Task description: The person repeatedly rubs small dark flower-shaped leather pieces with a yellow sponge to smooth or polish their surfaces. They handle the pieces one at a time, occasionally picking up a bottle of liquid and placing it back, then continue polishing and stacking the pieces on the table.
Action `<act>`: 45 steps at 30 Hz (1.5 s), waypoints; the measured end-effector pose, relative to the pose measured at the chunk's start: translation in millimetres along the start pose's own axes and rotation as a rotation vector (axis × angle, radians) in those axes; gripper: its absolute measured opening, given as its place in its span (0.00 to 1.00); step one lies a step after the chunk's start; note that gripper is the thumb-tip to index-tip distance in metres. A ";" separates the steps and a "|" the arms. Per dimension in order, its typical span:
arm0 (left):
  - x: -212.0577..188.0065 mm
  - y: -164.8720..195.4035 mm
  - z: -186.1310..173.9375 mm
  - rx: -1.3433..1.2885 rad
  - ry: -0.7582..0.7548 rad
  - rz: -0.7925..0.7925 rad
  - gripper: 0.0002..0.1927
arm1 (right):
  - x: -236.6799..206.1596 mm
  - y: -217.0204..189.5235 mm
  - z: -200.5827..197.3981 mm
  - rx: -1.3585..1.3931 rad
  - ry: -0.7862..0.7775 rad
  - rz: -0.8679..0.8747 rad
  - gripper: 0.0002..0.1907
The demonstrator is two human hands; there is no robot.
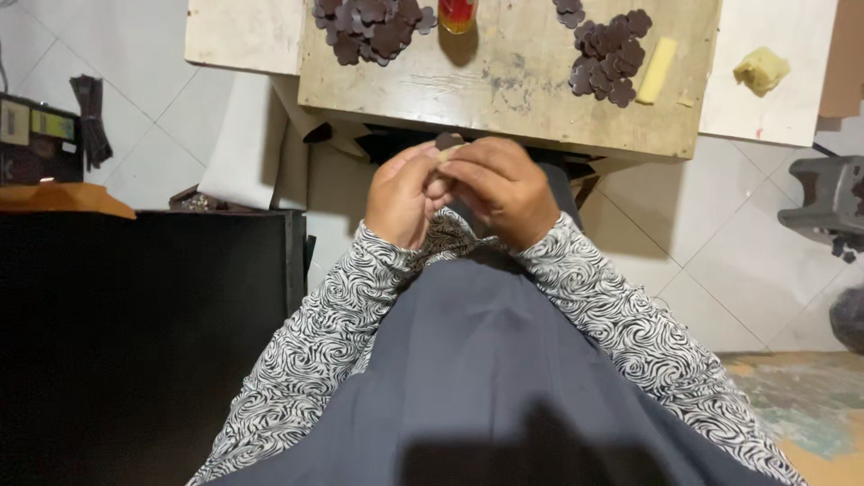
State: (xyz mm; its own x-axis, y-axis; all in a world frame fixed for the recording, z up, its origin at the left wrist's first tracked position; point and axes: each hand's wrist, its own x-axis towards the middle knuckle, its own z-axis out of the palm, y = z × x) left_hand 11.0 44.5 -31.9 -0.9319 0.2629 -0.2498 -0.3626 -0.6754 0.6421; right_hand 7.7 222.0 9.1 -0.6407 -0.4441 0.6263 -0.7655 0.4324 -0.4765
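My left hand (401, 196) and my right hand (504, 191) are pressed together over my lap, just below the near edge of a low wooden board (504, 90). Between their fingertips they pinch one small dark brown flower-shaped piece (448, 141), with a pale bit showing under it. Both sleeves have a black and white swirl pattern. On the board lie two heaps of the same dark flower-shaped pieces, one at the far left (371, 27) and one at the right (610, 56). How the fingers share the grip is partly hidden.
A red and yellow container (457, 13) stands at the board's far edge. A pale yellow stick (657, 70) lies beside the right heap, a yellow lump (761, 68) on a white panel. A black cabinet (144, 342) fills the left; a grey machine (828, 202) sits right.
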 end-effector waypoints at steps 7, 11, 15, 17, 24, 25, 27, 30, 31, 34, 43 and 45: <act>-1.5 2.0 -6.9 0.153 0.130 -0.002 0.18 | -2.6 7.6 -16.4 -0.159 0.107 0.150 0.17; 5.1 -6.5 -7.7 -0.439 -0.413 0.182 0.12 | -4.7 -1.6 -6.0 -0.044 0.062 -0.066 0.16; -3.5 1.8 -3.6 0.144 0.076 0.040 0.18 | -4.0 5.6 0.2 -0.039 -0.009 -0.093 0.16; -7.0 11.0 -1.4 0.107 0.125 0.006 0.18 | -2.5 12.8 -3.2 -0.106 0.038 0.028 0.17; -1.1 2.5 5.4 0.092 0.029 0.117 0.16 | -5.2 -0.5 -6.5 -0.077 0.106 -0.002 0.18; -1.0 -0.3 5.4 0.098 0.011 0.117 0.17 | -2.4 -1.1 -4.7 -0.069 0.096 0.000 0.18; -0.6 -4.3 5.7 0.119 0.020 0.087 0.16 | 3.8 -0.4 -0.1 -0.029 0.065 0.006 0.16; -3.6 -4.0 4.4 0.165 0.106 0.018 0.16 | 10.3 3.1 -3.5 -0.090 0.074 0.133 0.16; -4.3 -2.6 3.4 0.185 0.137 -0.002 0.16 | 11.8 3.2 -3.9 -0.100 0.109 0.111 0.15; -5.6 -6.2 2.3 0.183 0.024 0.040 0.17 | 10.7 0.6 -5.9 -0.126 0.121 0.067 0.15; 3.4 -11.2 -5.7 0.231 0.025 0.048 0.19 | -9.0 22.6 0.9 0.047 0.154 0.347 0.15; -1.4 -8.1 -4.2 0.266 0.046 0.065 0.19 | -14.5 29.3 5.4 0.354 0.276 0.597 0.14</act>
State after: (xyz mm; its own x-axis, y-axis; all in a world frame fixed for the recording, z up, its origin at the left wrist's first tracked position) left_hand 15.3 46.7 -39.7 -0.9545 0.1896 -0.2303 -0.2949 -0.4836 0.8241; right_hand -5.7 236.9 -17.3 -0.9509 0.0200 0.3088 -0.2954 0.2395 -0.9249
